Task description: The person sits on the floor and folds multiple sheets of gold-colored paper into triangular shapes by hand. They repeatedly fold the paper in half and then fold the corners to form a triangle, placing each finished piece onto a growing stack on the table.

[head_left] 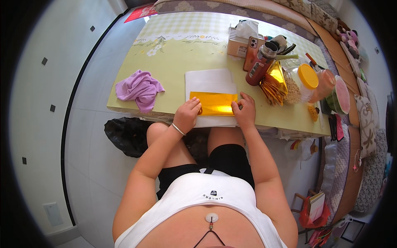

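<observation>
A shiny gold foil sheet (pixel 217 103), folded into a wide strip, lies across a stack of white paper (pixel 209 78) near the table's front edge. At its left end, my left hand (pixel 188 112) has its fingers closed together on the foil, and the edge there looks curled. My right hand (pixel 245 110) holds the other end, thumb on the foil and fingers bent beside the edge. Part of the paper shows below the strip. Several folded gold foil pieces (pixel 274 84) stand bunched to the right, next to a dark red thermos (pixel 260 66) without its lid.
A crumpled lilac cloth (pixel 140 89) lies on the table's left. A smartphone (pixel 252 51) leans on a tissue box (pixel 237 45) at the back. To the right stand a yellow-lidded jar (pixel 300 84) and a cut watermelon (pixel 340 97). A black bag (pixel 126 136) sits below the table's left.
</observation>
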`<act>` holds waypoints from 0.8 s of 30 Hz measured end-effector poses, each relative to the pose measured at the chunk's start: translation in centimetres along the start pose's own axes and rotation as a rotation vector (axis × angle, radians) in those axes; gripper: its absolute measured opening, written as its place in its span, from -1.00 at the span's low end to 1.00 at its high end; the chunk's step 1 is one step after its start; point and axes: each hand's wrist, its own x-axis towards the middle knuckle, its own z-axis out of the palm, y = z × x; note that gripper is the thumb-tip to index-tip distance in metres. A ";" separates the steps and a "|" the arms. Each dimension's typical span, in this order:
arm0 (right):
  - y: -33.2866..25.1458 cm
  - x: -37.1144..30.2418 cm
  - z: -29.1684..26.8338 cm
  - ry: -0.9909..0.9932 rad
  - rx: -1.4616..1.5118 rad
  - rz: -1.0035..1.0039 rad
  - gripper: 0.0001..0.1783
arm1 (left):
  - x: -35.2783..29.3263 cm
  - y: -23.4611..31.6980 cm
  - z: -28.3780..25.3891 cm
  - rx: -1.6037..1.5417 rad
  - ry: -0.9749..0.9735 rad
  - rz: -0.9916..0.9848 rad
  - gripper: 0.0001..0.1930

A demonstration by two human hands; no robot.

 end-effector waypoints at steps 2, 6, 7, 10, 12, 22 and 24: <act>-0.1 0.0 0.0 -0.003 -0.001 0.002 -0.71 | 0.0 0.2 -0.2 -0.009 0.018 -0.012 -0.73; -0.2 0.1 -0.1 -0.006 -0.006 0.012 -0.71 | 0.0 0.4 -0.4 0.008 0.028 -0.019 -0.77; -0.3 0.1 -0.1 -0.009 -0.010 0.009 -0.71 | 0.0 0.5 -0.5 0.012 0.032 -0.021 -0.78; -0.3 0.1 -0.1 -0.012 -0.020 0.005 -0.71 | -0.1 0.5 -0.7 0.022 0.032 -0.023 -0.78; -0.2 0.1 0.0 -0.013 -0.027 0.004 -0.70 | 0.1 1.0 -1.2 -0.014 0.040 -0.036 -0.74; -0.2 0.1 0.1 -0.037 -0.069 0.021 -0.67 | -0.7 1.4 -1.3 0.026 -0.002 0.017 -0.60; -0.1 0.1 0.1 -0.036 -0.065 0.021 -0.66 | -0.9 1.4 -1.2 0.021 -0.020 0.010 -0.60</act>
